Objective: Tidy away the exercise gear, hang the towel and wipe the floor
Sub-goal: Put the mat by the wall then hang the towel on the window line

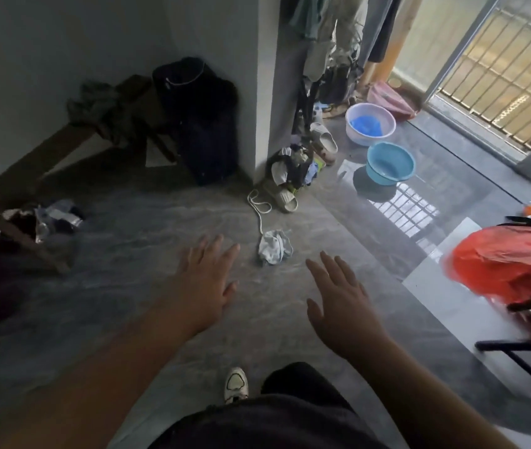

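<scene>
- Both grips wide and empty: left hand (204, 280), right hand (338, 306).
- Likely next: pinch the crumpled pale cloth (274, 246) by one edge, clear of the white rope (259, 210).

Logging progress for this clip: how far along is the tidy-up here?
Nothing looks finished. Both hands, left and right, are open and empty, stretched out over the floor. A crumpled pale cloth and a white rope lie just ahead of them, not yet picked up. Hanging the towel and wiping are left; whether that cloth is the towel is unclear.
</scene>
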Demonstrator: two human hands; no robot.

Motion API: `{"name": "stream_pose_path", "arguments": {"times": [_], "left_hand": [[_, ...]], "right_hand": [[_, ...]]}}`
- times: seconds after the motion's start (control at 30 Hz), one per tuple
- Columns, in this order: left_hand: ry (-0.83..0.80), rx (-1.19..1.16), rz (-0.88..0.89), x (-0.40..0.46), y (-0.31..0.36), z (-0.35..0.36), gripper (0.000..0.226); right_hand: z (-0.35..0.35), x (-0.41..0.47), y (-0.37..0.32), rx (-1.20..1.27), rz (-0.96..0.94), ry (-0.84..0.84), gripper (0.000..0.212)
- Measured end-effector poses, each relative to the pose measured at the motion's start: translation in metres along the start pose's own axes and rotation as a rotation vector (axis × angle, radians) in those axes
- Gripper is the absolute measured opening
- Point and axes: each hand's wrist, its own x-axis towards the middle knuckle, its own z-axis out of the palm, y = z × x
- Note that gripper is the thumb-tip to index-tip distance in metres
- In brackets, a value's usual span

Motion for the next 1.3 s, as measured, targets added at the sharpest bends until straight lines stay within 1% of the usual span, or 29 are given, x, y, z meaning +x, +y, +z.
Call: {"name": "stream_pose_path", "arguments": {"times": [0.1,0.27,0.37,0.5,0.57,0.67,0.77,0.87,0.97,1.03,1.1,1.23,1.3], "left_hand": [[-0.037,0.029,0.033,0.063,-0.006,0.006,0.069],[-0.12,0.069,0.01,0.178,-0.027,0.036,0.07],[-0.159,0.07,-0.006,0.249,-0.042,0.067,0.07],[-0.26,0.093,0.052,0.337,-0.057,0.124,0.071],[-0.285,0.077,0.068,0.379,-0.07,0.165,0.072],[-0.318,0.06,0.089,0.433,-0.1,0.245,0.07],[-0.381,0.111,0.144,0.492,-0.138,0.357,0.071],[-0.427,0.187,0.223,0.541,-0.175,0.466,0.072],[-0.436,0.244,0.315,0.58,-0.206,0.557,0.072],[-0.447,0.289,0.385,0.6,-0.222,0.606,0.073],[-0.46,0.299,0.428,0.615,-0.235,0.647,0.075],[-0.587,0.195,0.461,0.626,-0.236,0.706,0.091],[-0.644,0.149,0.453,0.625,-0.229,0.728,0.095]], "right_hand": [[-0.004,0.063,0.021,0.012,0.026,-0.039,0.073],[0.015,0.191,0.068,0.018,-0.004,-0.121,0.071],[0.04,0.269,0.096,0.002,-0.042,-0.194,0.07],[0.102,0.363,0.128,-0.025,-0.091,-0.292,0.075],[0.148,0.405,0.146,-0.022,-0.078,-0.316,0.076],[0.228,0.46,0.178,-0.037,-0.047,-0.322,0.076],[0.337,0.519,0.224,-0.033,0.007,-0.299,0.076],[0.441,0.567,0.27,-0.029,0.052,-0.333,0.077],[0.527,0.609,0.315,-0.107,0.016,-0.377,0.077],[0.57,0.632,0.34,-0.182,-0.042,-0.394,0.077],[0.603,0.652,0.358,-0.215,-0.059,-0.413,0.079],[0.646,0.673,0.385,-0.239,-0.14,-0.431,0.087],[0.663,0.673,0.395,-0.234,-0.193,-0.439,0.092]]}}
